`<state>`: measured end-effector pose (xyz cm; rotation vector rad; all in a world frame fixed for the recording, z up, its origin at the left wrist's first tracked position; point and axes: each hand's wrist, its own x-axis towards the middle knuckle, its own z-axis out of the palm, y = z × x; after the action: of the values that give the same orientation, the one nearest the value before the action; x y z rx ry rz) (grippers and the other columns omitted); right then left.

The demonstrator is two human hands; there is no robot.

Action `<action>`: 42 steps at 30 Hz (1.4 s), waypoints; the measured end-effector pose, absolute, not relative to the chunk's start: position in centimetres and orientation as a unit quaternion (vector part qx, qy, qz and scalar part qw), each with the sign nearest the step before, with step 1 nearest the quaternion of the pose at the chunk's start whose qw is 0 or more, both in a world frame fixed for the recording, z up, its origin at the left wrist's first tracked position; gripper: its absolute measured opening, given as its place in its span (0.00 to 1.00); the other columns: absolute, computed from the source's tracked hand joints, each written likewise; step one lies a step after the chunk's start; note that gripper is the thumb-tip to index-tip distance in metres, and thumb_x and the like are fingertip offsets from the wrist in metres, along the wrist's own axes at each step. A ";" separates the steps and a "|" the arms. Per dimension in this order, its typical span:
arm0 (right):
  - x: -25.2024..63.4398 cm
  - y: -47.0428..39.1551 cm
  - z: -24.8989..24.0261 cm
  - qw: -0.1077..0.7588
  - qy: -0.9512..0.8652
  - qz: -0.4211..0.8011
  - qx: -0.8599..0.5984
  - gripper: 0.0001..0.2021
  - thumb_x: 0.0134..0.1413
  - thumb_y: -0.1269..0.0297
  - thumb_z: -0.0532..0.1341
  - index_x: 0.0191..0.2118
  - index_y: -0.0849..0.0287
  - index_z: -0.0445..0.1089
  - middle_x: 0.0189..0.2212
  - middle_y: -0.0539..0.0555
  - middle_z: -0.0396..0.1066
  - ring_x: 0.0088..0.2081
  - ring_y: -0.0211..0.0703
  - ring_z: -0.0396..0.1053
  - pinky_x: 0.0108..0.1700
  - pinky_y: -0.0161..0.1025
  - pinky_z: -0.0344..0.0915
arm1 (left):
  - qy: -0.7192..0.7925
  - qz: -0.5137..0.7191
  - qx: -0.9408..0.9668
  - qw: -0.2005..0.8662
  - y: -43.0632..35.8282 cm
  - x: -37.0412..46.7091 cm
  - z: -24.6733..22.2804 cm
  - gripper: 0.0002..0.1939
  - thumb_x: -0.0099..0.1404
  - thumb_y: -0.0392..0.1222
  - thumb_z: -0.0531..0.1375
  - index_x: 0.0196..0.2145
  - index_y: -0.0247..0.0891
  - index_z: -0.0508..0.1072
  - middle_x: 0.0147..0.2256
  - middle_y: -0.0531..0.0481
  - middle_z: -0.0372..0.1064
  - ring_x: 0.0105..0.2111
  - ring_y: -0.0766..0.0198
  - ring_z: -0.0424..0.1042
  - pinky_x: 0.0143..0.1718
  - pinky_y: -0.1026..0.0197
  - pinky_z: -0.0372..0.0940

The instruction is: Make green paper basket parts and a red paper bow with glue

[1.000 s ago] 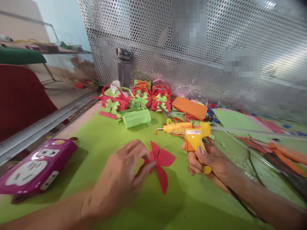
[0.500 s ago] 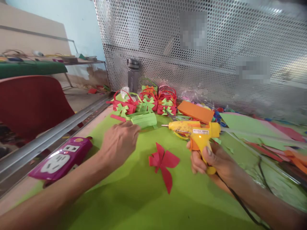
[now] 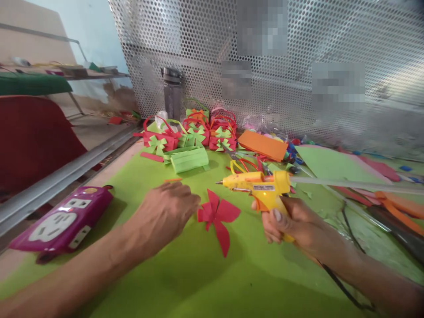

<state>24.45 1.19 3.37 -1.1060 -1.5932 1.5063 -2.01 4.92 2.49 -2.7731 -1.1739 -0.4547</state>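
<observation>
A yellow glue gun [image 3: 265, 189] is in my right hand [image 3: 291, 221], its nozzle pointing left above the green sheet [image 3: 185, 282]. My left hand [image 3: 170, 205] is closed, palm down, with its fingertips close to the left edge of a red paper flower [image 3: 217, 216]; what they pinch, if anything, is hidden. The flower lies between my hands with its petals spread. Just beyond my left hand, a small orange strip [image 3: 172, 180] shows. Farther back lies a light green folded paper piece [image 3: 189, 160].
Small red paper baskets with green bows [image 3: 160, 142] stand at the back, before a dark bottle [image 3: 172, 95] and a perforated metal panel [image 3: 205, 53]. A purple power strip [image 3: 62, 221] sits left. Orange paper [image 3: 263, 145] and scissors [image 3: 397, 210] lie toward the right.
My left hand has moved from beside the green folded piece toward me, to the red flower's left edge. The glue gun has shifted slightly relative to the flower. The camera view has shifted too.
</observation>
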 end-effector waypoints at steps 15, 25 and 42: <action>24.8 -1.0 4.8 0.151 -0.683 0.470 -0.538 0.23 0.51 0.43 0.56 0.43 0.57 0.68 0.23 0.48 0.60 0.23 0.37 0.61 0.26 0.34 0.61 | -0.351 -0.074 -0.930 0.075 3.5 -0.7 0.5 0.15 0.68 0.38 0.45 0.35 0.40 0.71 0.27 0.49 0.59 0.24 0.63 0.56 0.23 0.60 0.47; 24.3 -0.5 4.7 0.101 -0.721 0.438 -0.528 0.23 0.54 0.43 0.52 0.43 0.57 0.66 0.26 0.50 0.63 0.23 0.36 0.61 0.24 0.32 0.61 | -0.368 -0.041 -0.928 0.023 3.2 -0.6 0.7 0.15 0.68 0.38 0.44 0.36 0.41 0.70 0.30 0.49 0.60 0.27 0.62 0.59 0.24 0.60 0.50; 24.0 -0.3 5.2 0.069 -0.762 0.381 -0.518 0.23 0.54 0.41 0.49 0.29 0.56 0.67 0.21 0.48 0.63 0.22 0.37 0.59 0.37 0.39 0.64 | -0.376 -0.035 -0.926 -0.012 3.3 -0.6 0.0 0.12 0.67 0.39 0.46 0.34 0.41 0.69 0.31 0.48 0.61 0.28 0.58 0.62 0.27 0.55 0.60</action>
<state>23.99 -0.26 5.18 -1.5593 -2.2948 1.1481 -0.55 3.28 -0.05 -2.9303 -1.1899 -0.1101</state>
